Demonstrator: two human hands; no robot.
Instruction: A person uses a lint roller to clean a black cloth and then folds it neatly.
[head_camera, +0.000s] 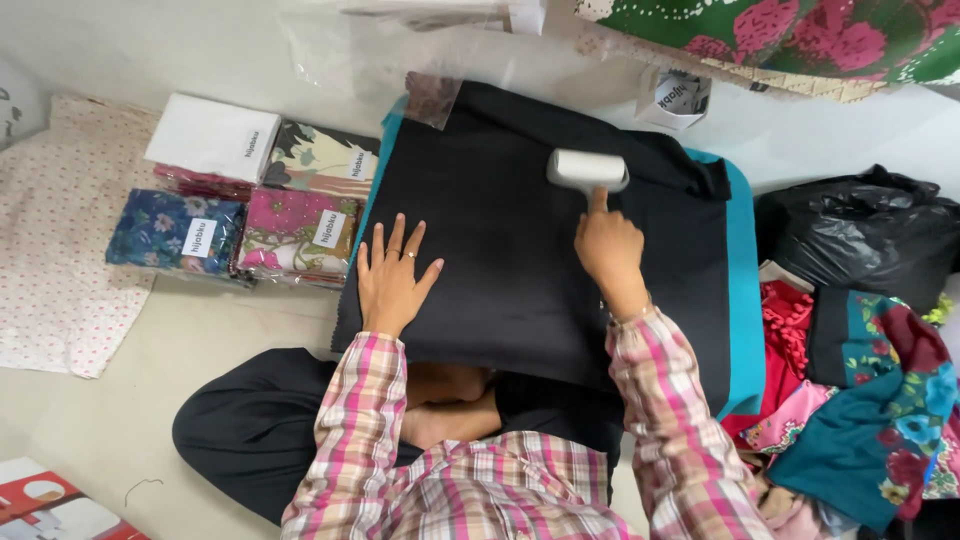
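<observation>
Head view: lint roller (587, 170) crosswise, left-right.

right hand (607, 245) rolls lint roller (588, 170) over black cloth (510, 260); left hand (390, 280) flat on it.

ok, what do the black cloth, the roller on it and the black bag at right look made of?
Black cloth: woven fabric, matte, soft; it drapes over the teal pad's edge. Roller, held by the right hand: looks like a white paper sheet roll, probably on a plastic handle, which is hidden. Black bag: thin plastic film, glossy and crinkled.
</observation>
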